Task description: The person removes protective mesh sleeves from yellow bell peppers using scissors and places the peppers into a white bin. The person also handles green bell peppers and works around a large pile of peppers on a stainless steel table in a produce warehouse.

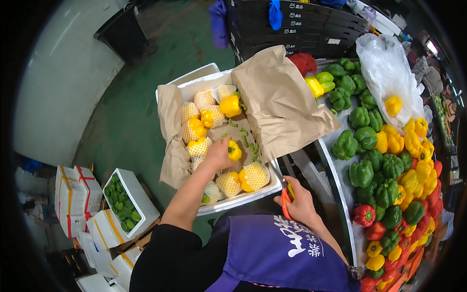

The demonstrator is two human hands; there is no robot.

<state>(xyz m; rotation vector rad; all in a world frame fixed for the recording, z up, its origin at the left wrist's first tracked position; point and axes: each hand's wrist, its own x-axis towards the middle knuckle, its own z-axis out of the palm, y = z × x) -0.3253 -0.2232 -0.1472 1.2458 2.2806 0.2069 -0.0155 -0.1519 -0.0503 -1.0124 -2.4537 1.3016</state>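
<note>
My left hand (220, 152) reaches into a white foam box (239, 206) and grips a yellow bell pepper (235, 150) with its green stem facing up. In my right hand (301, 199), beside the box's near right corner, are scissors (285, 205) with orange handles, their blades pointing towards the box. Yellow peppers in white foam nets (255, 176) line the box's left and near sides. Closer to the far end lies a bare yellow pepper (230, 106). Several cut green stems (244, 140) are strewn on the brown paper lining.
Brown paper (281, 98) folds out over the box's right side. To the right, a metal-edged display (337, 193) bears green peppers (361, 173), yellow and red ones, and a clear plastic bag (388, 69). Black crates (299, 25) stand behind; foam boxes (105, 228) are stacked lower left.
</note>
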